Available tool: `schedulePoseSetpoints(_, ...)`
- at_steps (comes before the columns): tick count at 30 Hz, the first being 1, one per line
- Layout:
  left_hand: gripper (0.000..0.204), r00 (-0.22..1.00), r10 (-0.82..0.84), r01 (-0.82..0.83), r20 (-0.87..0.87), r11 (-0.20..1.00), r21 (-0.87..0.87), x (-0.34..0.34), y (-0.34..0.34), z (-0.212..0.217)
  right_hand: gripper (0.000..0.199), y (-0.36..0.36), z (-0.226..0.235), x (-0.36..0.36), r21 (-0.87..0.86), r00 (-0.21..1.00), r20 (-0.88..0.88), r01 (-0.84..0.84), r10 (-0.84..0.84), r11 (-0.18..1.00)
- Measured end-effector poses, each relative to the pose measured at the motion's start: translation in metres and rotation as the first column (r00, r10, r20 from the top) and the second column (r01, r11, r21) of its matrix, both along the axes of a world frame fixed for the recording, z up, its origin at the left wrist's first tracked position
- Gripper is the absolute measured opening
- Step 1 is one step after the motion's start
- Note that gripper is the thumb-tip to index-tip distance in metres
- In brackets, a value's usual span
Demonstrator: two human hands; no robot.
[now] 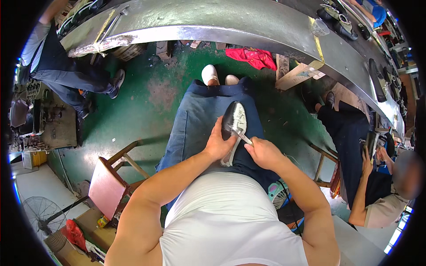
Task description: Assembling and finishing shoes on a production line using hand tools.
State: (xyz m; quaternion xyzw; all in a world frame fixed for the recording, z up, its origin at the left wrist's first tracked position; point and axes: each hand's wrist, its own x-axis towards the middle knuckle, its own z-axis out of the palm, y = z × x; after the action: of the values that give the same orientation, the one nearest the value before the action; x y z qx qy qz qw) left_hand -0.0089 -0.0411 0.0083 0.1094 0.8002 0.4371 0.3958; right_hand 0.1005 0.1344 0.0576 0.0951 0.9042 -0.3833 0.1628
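Observation:
A shoe [239, 117] with a dark upper and a white, rough-looking underside rests on my lap, its toe pointing away from me. My left hand [218, 144] grips it from the left side, with the thumb near the middle of the sole. In my right hand [265, 154] is a slim hand tool [244, 138] with a metallic shaft. Its far end meets the sole close to my left thumb. My fingers cover the handle, and the exact kind of tool is too small to tell.
A long metal-topped bench [195, 33] curves across ahead, with dark shoes [337, 22] at its right. Red cloth [253, 57] hangs beneath it. A pink-seated stool [108, 184] and a fan [46, 217] stand left. A seated co-worker [379, 195] is at right; another person [66, 71] stands left.

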Motion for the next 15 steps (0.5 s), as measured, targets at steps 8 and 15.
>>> schedulePoseSetpoints(8,0.113,0.910,-0.270,0.176,0.314,0.938,0.298,0.000,-0.062,-0.009,0.044,-0.008,0.022,-0.007,0.082,0.982,0.156,-0.122,0.108,0.989)
schedulePoseSetpoints(15,0.113,0.898,-0.264,0.152,0.352,0.937,0.315,0.000,-0.059,-0.015,0.040,-0.022,0.016,-0.008,0.057,0.955,0.205,-0.231,0.215,0.971)
